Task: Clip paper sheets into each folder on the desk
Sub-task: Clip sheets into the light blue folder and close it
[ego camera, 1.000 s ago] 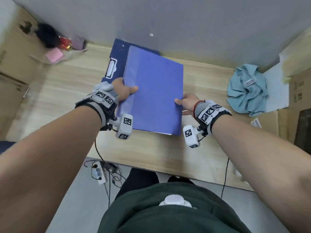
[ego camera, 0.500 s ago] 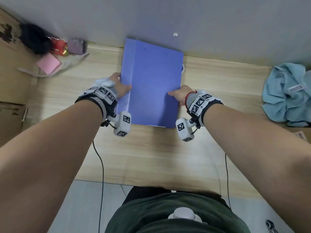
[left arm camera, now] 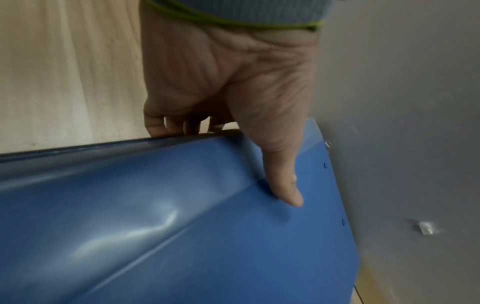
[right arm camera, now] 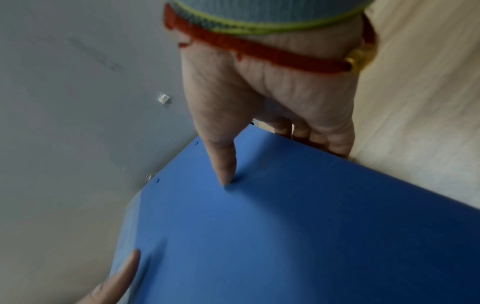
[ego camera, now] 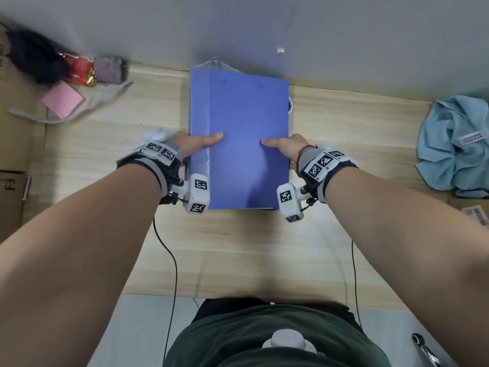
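Note:
A closed blue folder (ego camera: 246, 133) lies flat on the wooden desk (ego camera: 344, 133), its far edge against the grey wall. My left hand (ego camera: 195, 144) grips the folder's left spine edge (left arm camera: 182, 205), thumb flat on the cover and fingers curled under the edge. My right hand (ego camera: 285, 147) grips the right edge (right arm camera: 285, 226) the same way, thumb on top, fingers tucked below. Other folder edges show stacked beneath at the left side. No paper sheets are visible.
A crumpled light blue cloth (ego camera: 455, 144) lies at the desk's right end. At the far left sit a pink pad (ego camera: 63, 102), a red packet (ego camera: 79, 70), a dark bundle (ego camera: 34, 56) and a grey strap. Cardboard boxes (ego camera: 13, 139) stand left of the desk.
Both hands have slid the blue folder away from me until it sits square against the wall. The open dark folder with its clip, seen earlier beneath, is now covered.

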The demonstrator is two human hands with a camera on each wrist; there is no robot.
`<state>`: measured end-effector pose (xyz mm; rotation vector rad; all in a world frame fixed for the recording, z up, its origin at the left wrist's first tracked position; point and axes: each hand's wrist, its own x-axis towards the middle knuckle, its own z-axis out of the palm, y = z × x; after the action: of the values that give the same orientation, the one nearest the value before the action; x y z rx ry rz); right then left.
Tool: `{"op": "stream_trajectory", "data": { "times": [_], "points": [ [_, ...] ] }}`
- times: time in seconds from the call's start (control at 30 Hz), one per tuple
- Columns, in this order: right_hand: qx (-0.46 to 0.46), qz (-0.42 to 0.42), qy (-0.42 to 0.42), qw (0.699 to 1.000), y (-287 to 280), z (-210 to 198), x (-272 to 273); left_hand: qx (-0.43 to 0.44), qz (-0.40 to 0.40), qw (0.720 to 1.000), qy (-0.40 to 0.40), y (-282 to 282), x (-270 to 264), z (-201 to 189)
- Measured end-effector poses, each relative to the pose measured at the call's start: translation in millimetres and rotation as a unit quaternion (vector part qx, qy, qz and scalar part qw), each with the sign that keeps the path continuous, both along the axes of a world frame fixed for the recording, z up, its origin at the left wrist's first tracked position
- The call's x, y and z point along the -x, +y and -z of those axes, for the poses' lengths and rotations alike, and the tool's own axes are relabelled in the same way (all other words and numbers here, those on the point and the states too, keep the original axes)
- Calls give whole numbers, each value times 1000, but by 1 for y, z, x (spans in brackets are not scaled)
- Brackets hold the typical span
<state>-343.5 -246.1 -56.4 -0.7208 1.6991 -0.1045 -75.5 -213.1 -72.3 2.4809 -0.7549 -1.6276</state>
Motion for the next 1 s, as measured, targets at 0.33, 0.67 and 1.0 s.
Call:
{"op": "stream_trajectory", "data": {
  "times": [0.33,0.67,1.0],
  "points": [
    [68,37,-170,982,32,-8,14,-13,-57,995,80,35,12,-13],
    [238,32,-254,937,27,-67,28,234,-167,934,211,30,23,-93],
    [307,-28,-188,933,31,-75,46,328,-26,942,72,43,36,-113]
  ]
}}
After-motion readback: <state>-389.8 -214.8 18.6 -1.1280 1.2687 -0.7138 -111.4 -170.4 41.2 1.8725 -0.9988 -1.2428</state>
